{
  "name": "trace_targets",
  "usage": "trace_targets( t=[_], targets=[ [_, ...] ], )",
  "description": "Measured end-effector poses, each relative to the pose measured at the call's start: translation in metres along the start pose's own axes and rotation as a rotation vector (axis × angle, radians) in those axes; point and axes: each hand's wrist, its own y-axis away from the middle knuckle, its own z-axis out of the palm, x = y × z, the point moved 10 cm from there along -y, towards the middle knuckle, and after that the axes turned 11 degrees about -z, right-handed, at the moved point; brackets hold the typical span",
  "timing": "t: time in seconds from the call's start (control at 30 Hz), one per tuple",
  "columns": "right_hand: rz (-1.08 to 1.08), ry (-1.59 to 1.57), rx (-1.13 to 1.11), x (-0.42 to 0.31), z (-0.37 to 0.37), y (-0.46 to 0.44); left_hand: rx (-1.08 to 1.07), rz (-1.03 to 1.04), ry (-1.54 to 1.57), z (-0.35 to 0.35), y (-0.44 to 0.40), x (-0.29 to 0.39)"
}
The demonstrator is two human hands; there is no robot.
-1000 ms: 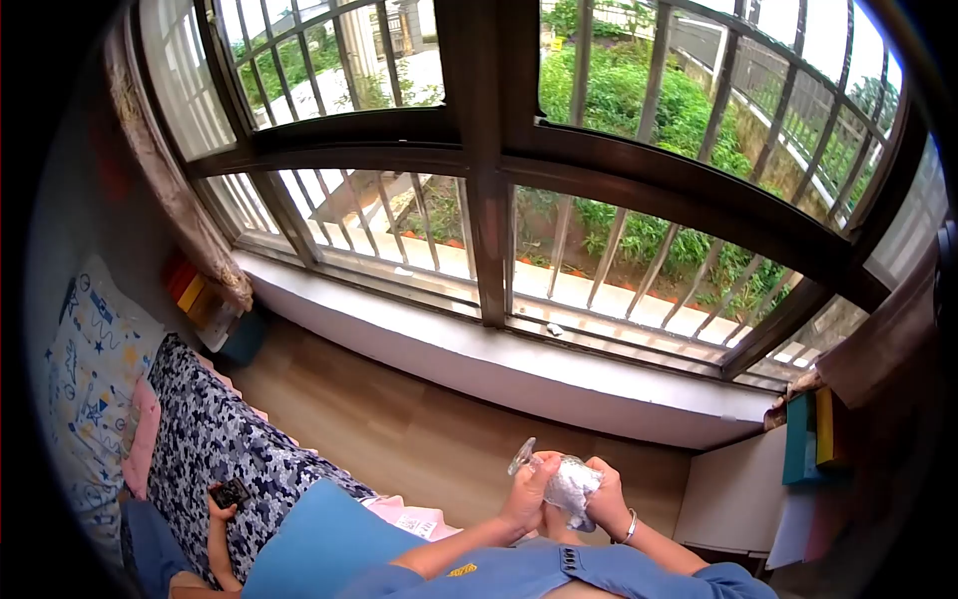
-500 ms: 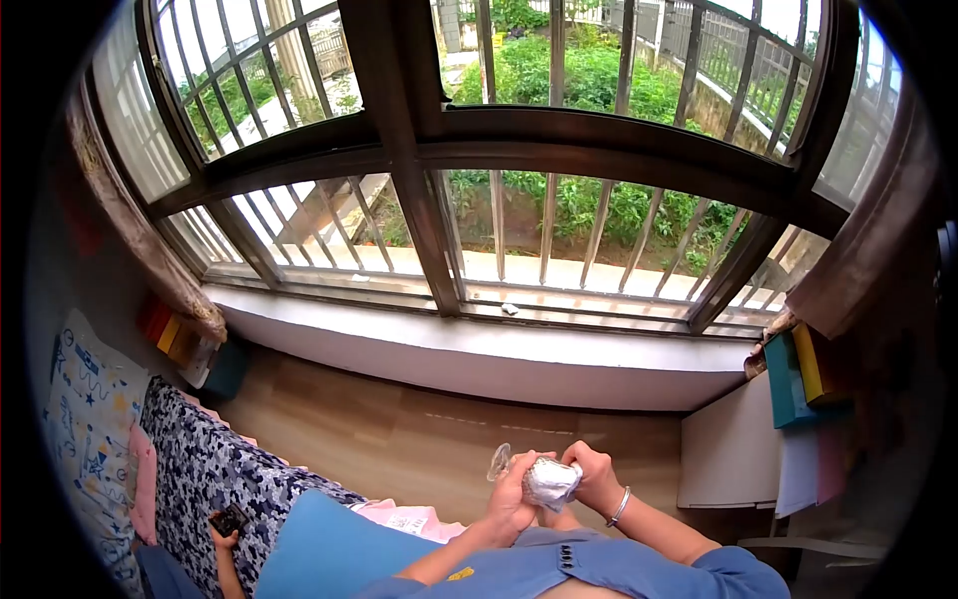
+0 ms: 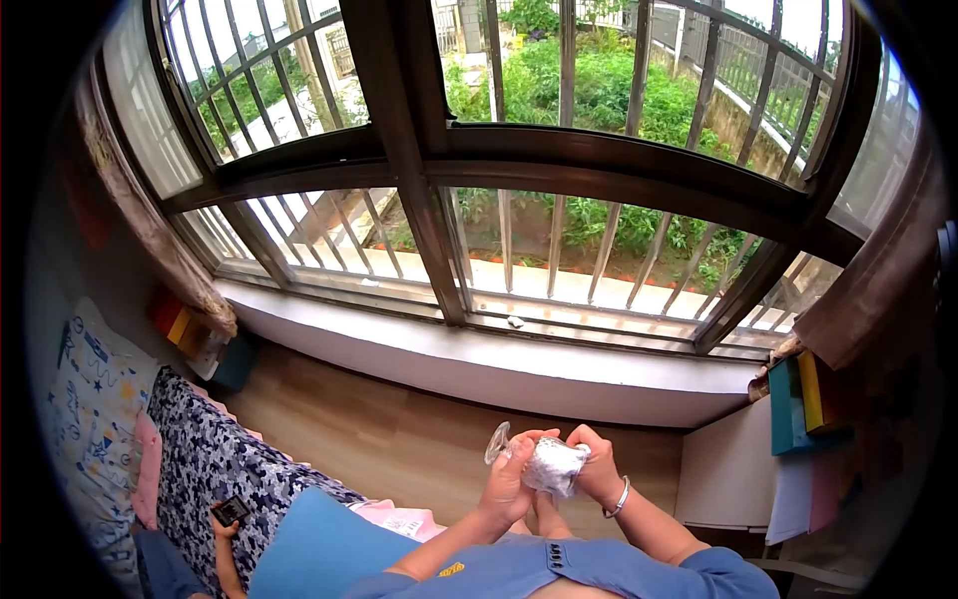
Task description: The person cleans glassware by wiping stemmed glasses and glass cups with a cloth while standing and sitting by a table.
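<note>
My left hand [image 3: 509,483] is closed around a clear stemmed glass. The round foot of the glass [image 3: 497,443] sticks out to the left past my fingers. Crumpled silvery material [image 3: 555,467], like foil or a shiny cloth, covers the other end of the glass, and I cannot tell whether part of it is inside the bowl. My right hand [image 3: 597,469] grips the right side of this silvery material, its fingers curled in. A silver bracelet [image 3: 621,496] circles my right wrist.
At the left, another person's hand [image 3: 224,524] holds a dark phone-like device [image 3: 230,510] above a patterned bed [image 3: 185,429]. A blue cushion [image 3: 309,544] lies beside me. A white cabinet [image 3: 733,464] stands right; a window sill [image 3: 479,349] runs ahead.
My right hand has shifted slightly and the silvery material now looks more spread out and bulky. The glass foot has tilted up a little. The view has shifted slightly.
</note>
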Motion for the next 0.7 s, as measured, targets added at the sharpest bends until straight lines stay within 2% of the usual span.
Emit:
trace_targets(
  t=[0.07,0.17,0.2,0.3,0.33,0.37,0.43,0.47,0.53,0.57,0.63,0.7],
  targets=[
    [-0.277,0.225,-0.055,-0.021,-0.005,-0.014,0.087,-0.176,0.199,-0.011,-0.011,-0.010],
    [-0.305,0.233,0.012,-0.029,-0.002,-0.024,0.159,-0.080,0.150,-0.017,-0.016,0.003],
    [-0.170,0.163,0.059,-0.019,-0.003,-0.027,0.201,-0.012,0.058,-0.010,-0.013,0.016],
    [0.096,-0.079,0.017,0.005,0.014,-0.029,0.059,0.149,-0.074,0.025,-0.006,0.046],
    [0.248,-0.277,-0.031,0.018,0.029,-0.025,0.010,0.233,-0.148,0.033,-0.004,0.055],
    [0.424,-0.637,-0.022,0.025,0.049,-0.018,-0.063,0.304,-0.248,0.045,0.000,0.064],
    [0.418,-0.829,-0.190,0.004,0.069,-0.012,-0.230,0.392,-0.520,0.064,0.007,0.071],
    [0.422,-0.829,-0.180,0.004,0.068,-0.011,-0.232,0.382,-0.520,0.066,0.008,0.073],
    [0.296,-0.634,-0.223,-0.007,0.060,-0.017,-0.307,0.376,-0.602,0.076,0.016,0.072],
    [0.380,-0.696,-0.120,-0.014,0.050,-0.017,-0.302,0.267,-0.490,0.071,0.013,0.067],
    [0.262,-0.489,-0.068,-0.017,0.034,-0.024,-0.261,0.200,-0.309,0.073,0.015,0.064],
    [0.177,-0.294,0.040,-0.022,0.010,-0.028,-0.283,0.186,-0.300,0.074,0.017,0.062]
  ],
)
